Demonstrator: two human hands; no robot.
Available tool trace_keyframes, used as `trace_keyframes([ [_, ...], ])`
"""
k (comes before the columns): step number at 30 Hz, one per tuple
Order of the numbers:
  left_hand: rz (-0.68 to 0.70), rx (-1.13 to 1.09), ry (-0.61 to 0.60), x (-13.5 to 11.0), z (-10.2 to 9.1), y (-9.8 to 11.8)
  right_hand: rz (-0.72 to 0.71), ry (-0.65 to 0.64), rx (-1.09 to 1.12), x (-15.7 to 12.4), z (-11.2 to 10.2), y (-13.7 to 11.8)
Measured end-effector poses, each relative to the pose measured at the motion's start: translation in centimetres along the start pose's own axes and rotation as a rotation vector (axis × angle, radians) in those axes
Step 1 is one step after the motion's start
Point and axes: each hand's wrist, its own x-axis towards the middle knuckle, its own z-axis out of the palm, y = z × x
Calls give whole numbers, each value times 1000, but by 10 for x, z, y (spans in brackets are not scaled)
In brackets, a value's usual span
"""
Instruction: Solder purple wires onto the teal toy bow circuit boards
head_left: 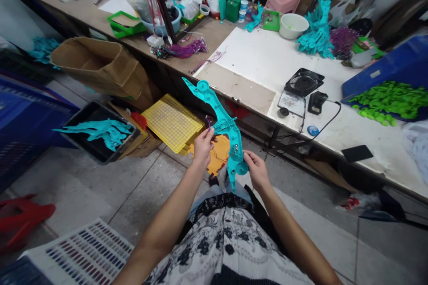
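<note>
A turquoise plastic bow-shaped toy shell [217, 111] is held up in front of my body, its ribbed inner side facing me. My left hand [203, 146] pinches it at the middle, where a short crosspiece juts out. Dark purple wires [209, 120] show just above those fingertips; whether they are gripped too I cannot tell. With thumb and fingers closed, my right hand [257, 169] grips the shell's lower end beside a round disc. A small dark-and-silver part [236, 147] sits inside the lower limb.
Ahead runs a long workbench [247, 58] with a black fan [303, 82], turquoise parts [316, 31] and a blue bin [384, 69] of green pieces. On the left stand a cardboard box [123, 69], a black crate [75, 118] with turquoise shells, and a yellow basket [172, 120].
</note>
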Motion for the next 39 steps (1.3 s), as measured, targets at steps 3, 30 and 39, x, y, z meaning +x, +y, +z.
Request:
trace_keyframes([
  [3, -36, 33, -29, 4, 6, -2, 24, -3, 21, 7, -5, -1],
  [30, -422, 207, -434, 92, 184, -106, 233, -170, 392, 246, -139, -72],
  [39, -348, 164, -283, 105, 199, -106, 260, -167, 401, 281, -156, -69],
])
